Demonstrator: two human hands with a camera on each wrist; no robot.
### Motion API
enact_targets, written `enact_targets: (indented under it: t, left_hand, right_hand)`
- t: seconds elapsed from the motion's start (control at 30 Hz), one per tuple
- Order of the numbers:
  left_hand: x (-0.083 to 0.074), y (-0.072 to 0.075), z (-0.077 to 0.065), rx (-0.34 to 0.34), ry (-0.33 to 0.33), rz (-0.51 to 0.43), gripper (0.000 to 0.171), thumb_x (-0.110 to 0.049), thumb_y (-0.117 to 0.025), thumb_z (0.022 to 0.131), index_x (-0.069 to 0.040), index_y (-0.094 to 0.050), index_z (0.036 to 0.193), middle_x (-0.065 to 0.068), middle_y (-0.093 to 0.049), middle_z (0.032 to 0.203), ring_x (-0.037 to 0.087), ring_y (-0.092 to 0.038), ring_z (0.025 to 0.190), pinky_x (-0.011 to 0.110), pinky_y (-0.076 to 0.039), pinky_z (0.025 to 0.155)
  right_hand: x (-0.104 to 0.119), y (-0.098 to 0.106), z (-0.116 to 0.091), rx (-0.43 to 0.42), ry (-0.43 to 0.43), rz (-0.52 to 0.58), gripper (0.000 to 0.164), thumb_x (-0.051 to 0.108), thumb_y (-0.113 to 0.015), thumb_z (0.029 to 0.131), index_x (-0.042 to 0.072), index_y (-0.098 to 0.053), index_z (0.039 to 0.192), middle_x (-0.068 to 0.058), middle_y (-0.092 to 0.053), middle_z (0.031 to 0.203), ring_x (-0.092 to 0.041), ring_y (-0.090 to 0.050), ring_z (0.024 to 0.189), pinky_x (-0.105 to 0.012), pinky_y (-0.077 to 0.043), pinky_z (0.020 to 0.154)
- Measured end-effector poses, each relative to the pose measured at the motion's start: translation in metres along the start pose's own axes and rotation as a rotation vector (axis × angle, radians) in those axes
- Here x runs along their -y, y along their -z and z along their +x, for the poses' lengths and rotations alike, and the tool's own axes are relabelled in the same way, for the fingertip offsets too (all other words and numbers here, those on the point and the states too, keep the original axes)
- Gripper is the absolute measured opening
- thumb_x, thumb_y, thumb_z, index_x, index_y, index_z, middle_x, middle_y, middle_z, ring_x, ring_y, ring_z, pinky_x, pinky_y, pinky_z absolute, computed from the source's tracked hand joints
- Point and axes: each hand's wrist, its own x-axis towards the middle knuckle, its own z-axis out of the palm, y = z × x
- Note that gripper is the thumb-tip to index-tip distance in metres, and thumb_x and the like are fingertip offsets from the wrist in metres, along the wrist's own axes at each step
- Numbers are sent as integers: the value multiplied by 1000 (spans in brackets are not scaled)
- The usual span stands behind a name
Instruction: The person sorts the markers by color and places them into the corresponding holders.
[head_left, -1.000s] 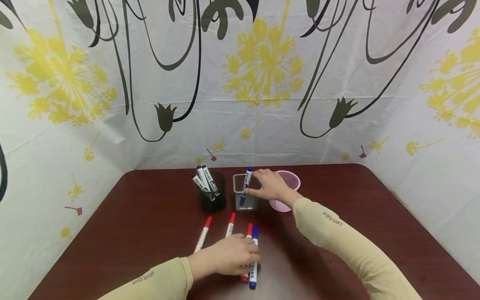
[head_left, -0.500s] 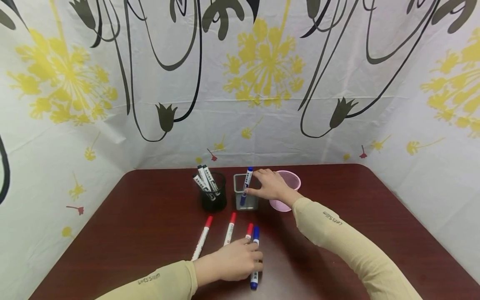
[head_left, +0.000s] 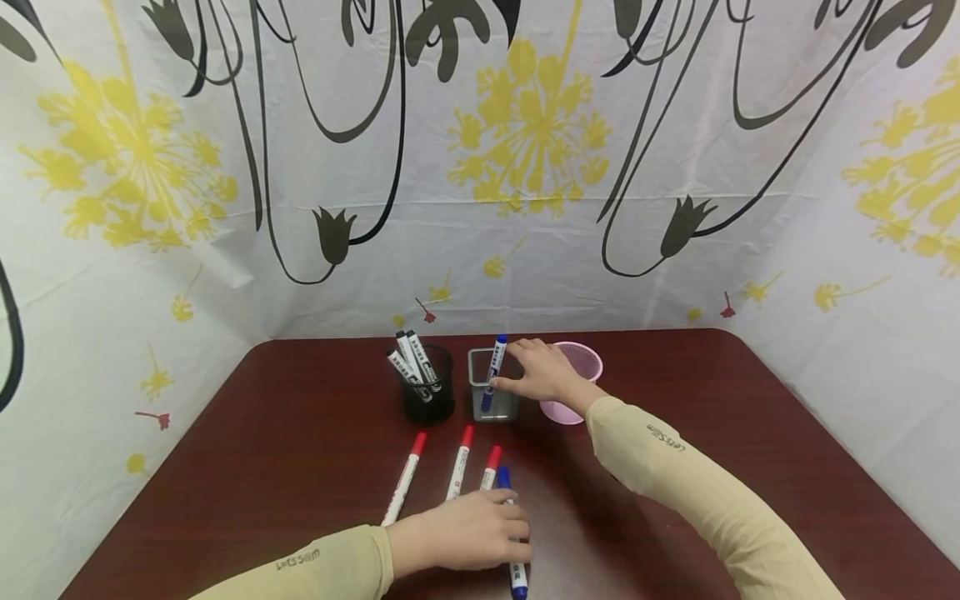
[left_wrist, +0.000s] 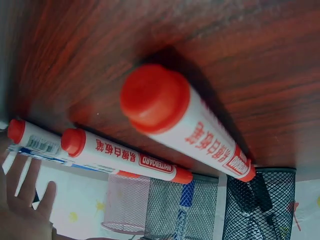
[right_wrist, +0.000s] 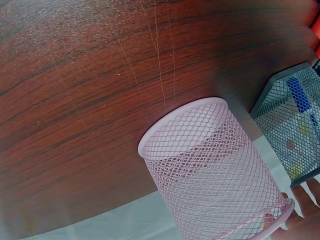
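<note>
In the head view my left hand (head_left: 474, 532) lies over a blue-capped whiteboard marker (head_left: 518, 581) on the table, its fingers touching the barrel. The left wrist view shows these fingers (left_wrist: 27, 185) fairly straight and spread. Three red-capped whiteboard markers (head_left: 405, 479) lie beside and partly under this hand. At the back, my right hand (head_left: 546, 369) holds the grey square mesh pen holder (head_left: 504, 407) by its right side, thumb in front and fingers towards the rear rim. Another blue marker (head_left: 496, 360) leans inside that holder. The fingers' far sides are hidden.
A black mesh pen holder (head_left: 427, 410) with several black-capped markers (head_left: 408, 360) stands left of the grey one. To the right is a pink mesh pen holder (right_wrist: 215, 175), partly behind the right wrist. A patterned cloth (head_left: 480, 275) hangs behind the dark wooden table (head_left: 315, 442).
My left hand has moved slightly right and nearer. The blue marker under it has turned and slid nearer, and the red marker beside it has tilted. The right hand stays in place.
</note>
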Motion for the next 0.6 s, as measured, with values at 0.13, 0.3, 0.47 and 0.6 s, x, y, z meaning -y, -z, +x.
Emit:
enact_targets:
  t: [0.13, 0.3, 0.47, 0.6]
  left_hand:
    - [-1, 1, 0, -65, -46, -17, 13, -22, -51, 86, -27, -59, 94, -14, -58, 90, 4, -51, 92, 28, -33, 91]
    - [-1, 3, 0, -135, -74, -17, 16, -21, -46, 90, -26, -60, 95, -15, -57, 89, 4, -51, 88, 24, -35, 88]
    - [-1, 12, 2, -225, -59, -51, 17, -22, -45, 90, -23, -60, 98, -14, -58, 89, 3, -53, 84, 21, -36, 85]
    - [1, 21, 3, -317, -21, -143, 18, -22, -50, 88, -18, -62, 100, -11, -60, 89, 2, -54, 85, 17, -36, 84]
  right_hand:
    - [0, 0, 0, 1, 0, 2, 69, 57, -54, 77, 4, -52, 121, -13, -51, 118, -29, -45, 108, -49, -34, 88]
    - [0, 0, 0, -3, 0, 3, 69, 58, -54, 77, 4, -52, 121, -12, -51, 118, -28, -44, 109, -49, -33, 89]
    - [0, 1, 0, 0, -1, 8, 69, 57, -54, 77, 4, -52, 121, -13, -51, 119, -29, -44, 109, -49, -33, 89]
    - [1, 2, 0, 0, -5, 10, 69, 57, -54, 77, 4, -52, 121, -13, -51, 119, -29, -44, 109, -49, -33, 89]
